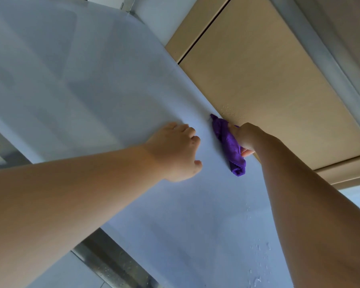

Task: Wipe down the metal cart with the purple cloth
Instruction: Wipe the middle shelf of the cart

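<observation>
The metal cart's (96, 84) flat, pale grey top fills most of the head view, running from the upper left to the lower right. My right hand (245, 138) grips the bunched purple cloth (229, 144) and presses it on the cart top near its right edge. My left hand (177, 150) rests on the same surface just left of the cloth, fingers loosely curled, holding nothing.
Beige cabinet fronts (258, 75) stand right beside the cart's right edge. Water droplets (258, 248) speckle the cart top at the lower right. A metal rail (104, 258) of the cart shows below at the left, with floor beyond it.
</observation>
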`<action>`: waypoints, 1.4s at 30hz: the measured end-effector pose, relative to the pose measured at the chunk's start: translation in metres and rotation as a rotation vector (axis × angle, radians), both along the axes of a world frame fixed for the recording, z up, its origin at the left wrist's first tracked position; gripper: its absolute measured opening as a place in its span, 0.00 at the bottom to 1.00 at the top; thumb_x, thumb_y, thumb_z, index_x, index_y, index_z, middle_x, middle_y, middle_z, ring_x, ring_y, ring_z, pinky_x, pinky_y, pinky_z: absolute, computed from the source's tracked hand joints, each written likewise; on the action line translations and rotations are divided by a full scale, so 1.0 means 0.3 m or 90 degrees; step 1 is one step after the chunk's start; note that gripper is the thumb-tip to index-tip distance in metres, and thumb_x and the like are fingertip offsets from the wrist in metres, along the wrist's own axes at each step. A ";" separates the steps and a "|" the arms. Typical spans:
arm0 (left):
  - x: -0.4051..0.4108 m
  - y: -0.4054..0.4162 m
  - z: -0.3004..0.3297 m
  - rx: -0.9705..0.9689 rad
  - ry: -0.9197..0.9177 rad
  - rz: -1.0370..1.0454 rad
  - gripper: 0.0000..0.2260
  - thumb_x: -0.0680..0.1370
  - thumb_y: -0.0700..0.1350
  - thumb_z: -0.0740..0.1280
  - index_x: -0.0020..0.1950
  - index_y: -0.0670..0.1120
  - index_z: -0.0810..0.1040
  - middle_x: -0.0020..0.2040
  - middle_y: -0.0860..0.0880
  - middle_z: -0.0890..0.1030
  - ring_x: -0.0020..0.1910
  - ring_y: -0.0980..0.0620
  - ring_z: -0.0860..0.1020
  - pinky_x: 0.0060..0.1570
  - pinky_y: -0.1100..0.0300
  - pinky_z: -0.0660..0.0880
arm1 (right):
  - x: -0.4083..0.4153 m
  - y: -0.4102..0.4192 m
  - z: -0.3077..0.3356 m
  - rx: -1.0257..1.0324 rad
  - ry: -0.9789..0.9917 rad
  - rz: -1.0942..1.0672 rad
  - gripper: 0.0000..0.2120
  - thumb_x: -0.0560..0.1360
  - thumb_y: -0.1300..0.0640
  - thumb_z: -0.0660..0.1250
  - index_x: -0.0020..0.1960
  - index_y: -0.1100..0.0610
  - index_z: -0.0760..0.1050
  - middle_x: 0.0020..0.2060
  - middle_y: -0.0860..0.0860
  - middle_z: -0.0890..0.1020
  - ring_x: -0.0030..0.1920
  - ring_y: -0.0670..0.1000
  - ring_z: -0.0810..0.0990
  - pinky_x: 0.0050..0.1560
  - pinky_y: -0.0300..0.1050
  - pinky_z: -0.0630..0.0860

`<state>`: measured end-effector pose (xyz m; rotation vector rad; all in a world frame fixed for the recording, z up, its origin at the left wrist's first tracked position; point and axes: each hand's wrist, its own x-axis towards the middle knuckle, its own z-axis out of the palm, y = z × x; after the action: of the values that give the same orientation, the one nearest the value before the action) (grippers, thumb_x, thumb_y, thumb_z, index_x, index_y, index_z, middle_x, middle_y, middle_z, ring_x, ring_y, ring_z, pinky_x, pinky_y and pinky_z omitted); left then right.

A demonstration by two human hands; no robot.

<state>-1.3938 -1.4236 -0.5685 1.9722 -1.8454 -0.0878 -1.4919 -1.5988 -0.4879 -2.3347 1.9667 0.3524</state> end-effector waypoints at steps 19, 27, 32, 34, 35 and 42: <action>-0.012 0.005 0.008 -0.002 0.007 0.004 0.23 0.78 0.56 0.52 0.67 0.44 0.66 0.67 0.47 0.66 0.68 0.49 0.62 0.68 0.56 0.56 | -0.156 -0.042 -0.077 0.137 -0.380 0.151 0.24 0.77 0.53 0.65 0.71 0.46 0.64 0.62 0.46 0.73 0.57 0.47 0.73 0.54 0.38 0.69; -0.007 0.011 0.020 0.016 0.022 0.001 0.24 0.79 0.57 0.53 0.69 0.45 0.65 0.70 0.48 0.64 0.71 0.49 0.59 0.69 0.57 0.54 | -0.142 -0.044 -0.135 -0.041 -0.105 0.012 0.34 0.77 0.35 0.50 0.77 0.49 0.46 0.73 0.57 0.59 0.71 0.62 0.56 0.71 0.58 0.56; -0.005 0.006 0.011 0.003 0.024 0.007 0.23 0.78 0.57 0.53 0.69 0.45 0.65 0.70 0.48 0.64 0.71 0.50 0.59 0.69 0.58 0.54 | -0.116 -0.031 -0.130 -0.082 -0.009 -0.080 0.37 0.77 0.34 0.45 0.76 0.59 0.49 0.71 0.60 0.62 0.70 0.62 0.60 0.67 0.57 0.61; -0.005 0.005 0.010 0.001 0.029 0.004 0.23 0.78 0.57 0.54 0.68 0.45 0.65 0.69 0.48 0.65 0.70 0.49 0.60 0.69 0.58 0.54 | -0.125 -0.045 -0.098 -0.077 0.011 -0.051 0.38 0.77 0.34 0.46 0.76 0.58 0.50 0.72 0.59 0.62 0.72 0.61 0.58 0.68 0.57 0.58; -0.005 0.005 0.009 -0.001 0.031 0.003 0.23 0.78 0.57 0.54 0.68 0.45 0.65 0.69 0.47 0.65 0.70 0.49 0.60 0.68 0.58 0.55 | -0.138 -0.054 -0.091 -0.077 -0.005 -0.012 0.36 0.77 0.35 0.49 0.77 0.55 0.48 0.74 0.58 0.57 0.73 0.60 0.53 0.70 0.57 0.55; -0.012 -0.005 -0.007 -0.022 0.032 0.015 0.20 0.77 0.56 0.55 0.61 0.44 0.69 0.64 0.47 0.68 0.66 0.48 0.64 0.67 0.56 0.59 | -0.222 -0.010 -0.193 -0.099 -0.222 0.103 0.25 0.79 0.41 0.54 0.74 0.40 0.53 0.75 0.50 0.53 0.74 0.57 0.52 0.73 0.55 0.51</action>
<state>-1.3973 -1.4251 -0.5707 1.9502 -1.7799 -0.0975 -1.5584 -1.6017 -0.5460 -2.4488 1.7014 -0.1991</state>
